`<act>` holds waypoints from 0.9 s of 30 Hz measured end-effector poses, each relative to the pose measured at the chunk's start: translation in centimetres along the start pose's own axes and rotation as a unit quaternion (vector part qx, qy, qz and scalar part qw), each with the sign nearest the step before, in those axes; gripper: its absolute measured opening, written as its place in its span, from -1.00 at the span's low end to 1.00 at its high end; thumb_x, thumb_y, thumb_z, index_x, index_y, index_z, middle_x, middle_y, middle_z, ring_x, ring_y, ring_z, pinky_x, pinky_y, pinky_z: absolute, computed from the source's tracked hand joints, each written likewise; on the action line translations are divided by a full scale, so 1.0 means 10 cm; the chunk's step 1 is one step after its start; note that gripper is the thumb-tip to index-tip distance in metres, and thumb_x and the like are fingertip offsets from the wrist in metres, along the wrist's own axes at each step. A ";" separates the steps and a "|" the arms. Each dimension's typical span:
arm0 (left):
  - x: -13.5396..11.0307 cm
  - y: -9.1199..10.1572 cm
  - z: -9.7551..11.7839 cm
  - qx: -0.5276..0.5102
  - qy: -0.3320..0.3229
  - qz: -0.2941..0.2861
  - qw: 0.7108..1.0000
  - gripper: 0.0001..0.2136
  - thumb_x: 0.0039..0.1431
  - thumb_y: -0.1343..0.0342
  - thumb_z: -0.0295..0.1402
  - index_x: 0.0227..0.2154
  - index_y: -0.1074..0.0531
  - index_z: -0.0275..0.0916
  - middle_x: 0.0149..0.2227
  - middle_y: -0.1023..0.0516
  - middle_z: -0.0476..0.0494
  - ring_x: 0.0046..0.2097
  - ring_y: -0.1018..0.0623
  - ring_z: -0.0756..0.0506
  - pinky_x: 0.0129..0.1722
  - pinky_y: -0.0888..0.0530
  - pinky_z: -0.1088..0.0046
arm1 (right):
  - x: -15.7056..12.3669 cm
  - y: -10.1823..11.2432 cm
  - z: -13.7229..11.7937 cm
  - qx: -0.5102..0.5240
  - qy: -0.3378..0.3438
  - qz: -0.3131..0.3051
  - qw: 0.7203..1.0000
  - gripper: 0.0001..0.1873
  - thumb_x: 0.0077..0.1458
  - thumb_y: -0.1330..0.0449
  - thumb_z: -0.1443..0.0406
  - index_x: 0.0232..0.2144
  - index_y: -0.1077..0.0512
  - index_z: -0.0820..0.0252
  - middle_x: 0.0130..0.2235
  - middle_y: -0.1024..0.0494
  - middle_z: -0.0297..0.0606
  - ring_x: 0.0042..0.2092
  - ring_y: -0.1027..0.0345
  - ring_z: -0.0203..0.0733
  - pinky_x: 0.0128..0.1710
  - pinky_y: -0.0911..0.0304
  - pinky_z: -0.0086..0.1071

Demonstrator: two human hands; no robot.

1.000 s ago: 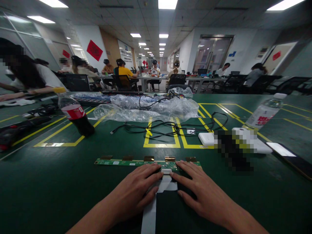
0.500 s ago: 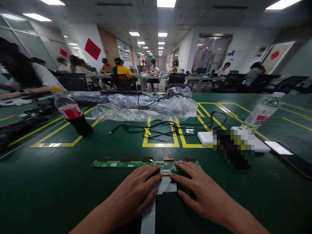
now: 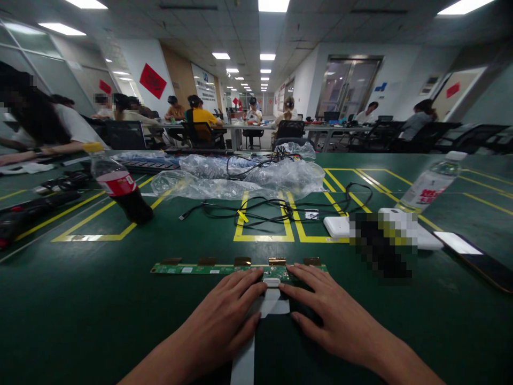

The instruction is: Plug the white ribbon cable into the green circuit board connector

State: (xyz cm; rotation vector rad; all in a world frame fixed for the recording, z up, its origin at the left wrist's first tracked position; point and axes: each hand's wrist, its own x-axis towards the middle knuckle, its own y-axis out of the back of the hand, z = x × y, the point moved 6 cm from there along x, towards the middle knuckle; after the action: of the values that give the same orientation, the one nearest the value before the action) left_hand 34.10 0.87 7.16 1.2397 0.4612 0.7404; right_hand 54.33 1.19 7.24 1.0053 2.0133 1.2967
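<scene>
A long, narrow green circuit board point(image 3: 176, 269) lies on the green table, with several brown tabs along its far edge. At its near edge sits a white connector point(image 3: 273, 282), joined to a white flat ribbon cable point(image 3: 243, 359) that folds and runs toward me. My left hand point(image 3: 226, 307) lies open with fingers stretched out, its fingertips at the board and the connector's left side. On the other side my right hand point(image 3: 326, 310) is open too, fingers spread, fingertips touching the board and close to the connector's right end. Parts of the board and cable are hidden under my hands.
A cola bottle point(image 3: 124, 187) stands to the left, and a clear bottle point(image 3: 433, 182) to the right near a phone point(image 3: 476, 259) and a white box point(image 3: 336, 227). Black cables point(image 3: 256, 211) and clear plastic wrap point(image 3: 248, 176) lie beyond the board. People sit farther back.
Almost nothing differs. Both hands stay in place at the board and connector, and the view has shifted very slightly.
</scene>
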 end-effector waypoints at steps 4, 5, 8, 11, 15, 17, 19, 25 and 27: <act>-0.03 -0.01 -0.01 -0.010 0.021 -0.013 1.000 -0.51 0.37 -0.02 -0.31 0.33 -0.16 -0.06 0.38 -0.22 -0.10 0.38 -0.22 -0.22 0.31 -0.28 -0.05 | -0.02 0.06 0.03 0.021 0.007 0.018 1.000 -0.52 0.30 -0.15 0.16 0.25 -0.35 -0.11 0.37 -0.23 -0.24 0.37 -0.04 0.08 0.35 0.03 0.10; -0.04 0.00 -0.03 -0.013 0.029 -0.011 0.999 -0.51 0.37 -0.01 -0.30 0.33 -0.15 -0.04 0.38 -0.22 -0.08 0.38 -0.22 -0.21 0.32 -0.27 -0.04 | -0.03 0.07 0.03 0.027 0.010 0.022 0.999 -0.53 0.30 -0.14 0.18 0.24 -0.37 -0.07 0.36 -0.24 -0.22 0.36 -0.06 0.06 0.34 0.00 0.07; -0.10 0.02 -0.14 -0.012 0.055 0.001 0.998 -0.51 0.38 0.00 -0.25 0.34 -0.17 0.01 0.38 -0.23 -0.07 0.36 -0.26 -0.23 0.30 -0.30 -0.05 | -0.03 0.10 0.02 0.043 0.020 0.037 0.998 -0.56 0.31 -0.13 0.22 0.22 -0.39 -0.02 0.34 -0.27 -0.19 0.35 -0.09 0.05 0.32 -0.06 0.05; -0.16 0.08 -0.39 0.003 0.102 0.016 0.995 -0.54 0.38 0.02 -0.17 0.31 -0.26 -0.01 0.34 -0.30 -0.11 0.31 -0.35 -0.28 0.25 -0.35 -0.07 | -0.03 0.11 0.01 0.053 0.024 0.047 0.997 -0.58 0.31 -0.13 0.24 0.20 -0.41 -0.01 0.31 -0.31 -0.17 0.31 -0.14 0.03 0.29 -0.12 0.02; -0.28 0.17 -0.88 0.036 0.178 0.041 0.982 -0.53 0.39 0.10 -0.08 0.24 -0.38 -0.10 0.31 -0.35 -0.16 0.26 -0.42 -0.31 0.23 -0.38 -0.06 | -0.03 0.12 0.05 0.060 0.007 0.043 0.997 -0.60 0.33 -0.10 0.23 0.18 -0.42 0.01 0.28 -0.34 -0.15 0.28 -0.21 0.01 0.26 -0.19 0.00; -0.38 0.19 -1.14 0.048 0.204 0.050 0.977 -0.50 0.38 0.12 -0.05 0.22 -0.41 -0.14 0.30 -0.36 -0.18 0.23 -0.46 -0.31 0.21 -0.40 -0.03 | -0.03 0.13 0.07 0.064 0.002 0.043 0.997 -0.61 0.34 -0.09 0.23 0.18 -0.42 0.02 0.28 -0.34 -0.15 0.27 -0.21 0.01 0.26 -0.18 0.00; -0.52 0.19 -1.39 0.056 0.216 0.066 0.973 -0.47 0.36 0.13 -0.01 0.21 -0.43 -0.16 0.29 -0.38 -0.19 0.21 -0.48 -0.32 0.21 -0.40 -0.01 | -0.03 0.14 0.09 0.064 0.002 0.045 0.997 -0.61 0.34 -0.09 0.25 0.18 -0.42 0.03 0.28 -0.34 -0.14 0.27 -0.21 0.00 0.26 -0.17 -0.02; -1.19 0.21 -2.14 0.073 0.247 0.100 0.961 -0.50 0.35 0.10 -0.03 0.20 -0.41 -0.16 0.29 -0.39 -0.10 0.23 -0.46 -0.30 0.25 -0.36 0.04 | -0.03 0.14 0.09 0.059 0.008 0.049 0.997 -0.61 0.32 -0.10 0.28 0.15 -0.44 0.05 0.25 -0.37 -0.13 0.26 -0.22 -0.01 0.25 -0.19 -0.05; -1.42 0.25 -2.37 0.076 0.272 0.100 0.954 -0.52 0.37 0.10 -0.08 0.21 -0.38 -0.18 0.29 -0.38 -0.08 0.24 -0.45 -0.29 0.26 -0.34 0.04 | -0.03 0.13 0.09 0.059 0.009 0.051 0.997 -0.61 0.32 -0.10 0.27 0.16 -0.44 0.04 0.25 -0.38 -0.14 0.26 -0.23 -0.01 0.25 -0.18 -0.03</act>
State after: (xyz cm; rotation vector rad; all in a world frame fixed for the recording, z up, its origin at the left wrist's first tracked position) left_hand 7.55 6.99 1.84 1.2283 0.8621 1.2500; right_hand 55.56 1.77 8.14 1.1691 2.0971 1.2554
